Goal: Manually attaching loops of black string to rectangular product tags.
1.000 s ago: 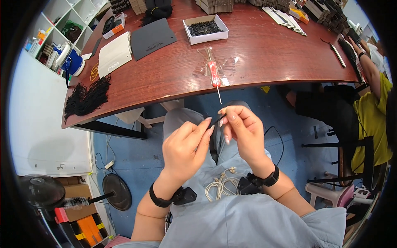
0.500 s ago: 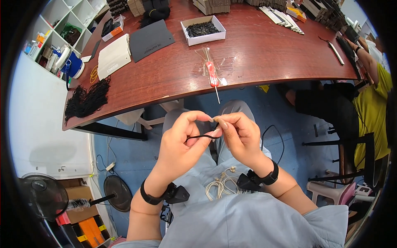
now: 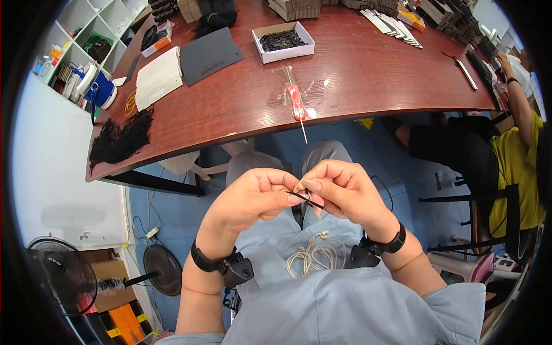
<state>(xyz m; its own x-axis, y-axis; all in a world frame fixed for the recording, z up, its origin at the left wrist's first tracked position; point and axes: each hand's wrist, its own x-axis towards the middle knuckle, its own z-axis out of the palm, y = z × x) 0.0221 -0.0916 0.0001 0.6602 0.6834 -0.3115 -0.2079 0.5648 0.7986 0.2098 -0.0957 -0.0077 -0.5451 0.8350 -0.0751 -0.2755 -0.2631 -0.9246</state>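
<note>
Above my lap, my left hand (image 3: 257, 194) and my right hand (image 3: 340, 192) meet fingertip to fingertip. Both are closed in a pinch on a thin black cord (image 3: 307, 200), which slants across the fingertips with a loose end showing. Some of the cord is hidden behind the fingers. Beyond the hands, a red-handled tool with a thin metal shaft (image 3: 296, 103) is taped to the table edge, its tip jutting toward me. A bundle of black cords (image 3: 122, 137) hangs over the table's left corner.
On the red-brown table (image 3: 356, 80) sit a white box of small black pieces (image 3: 283, 56), a dark grey sheet (image 3: 210, 54) and a cream sheet (image 3: 159, 79). A person in a yellow top (image 3: 512, 184) sits at right. A fan (image 3: 60, 270) stands lower left.
The cord loop between my hands has become a short slanting end. My hands have lowered slightly and my right fingers have closed in over the left fingertips. The other person's arm shifted.
</note>
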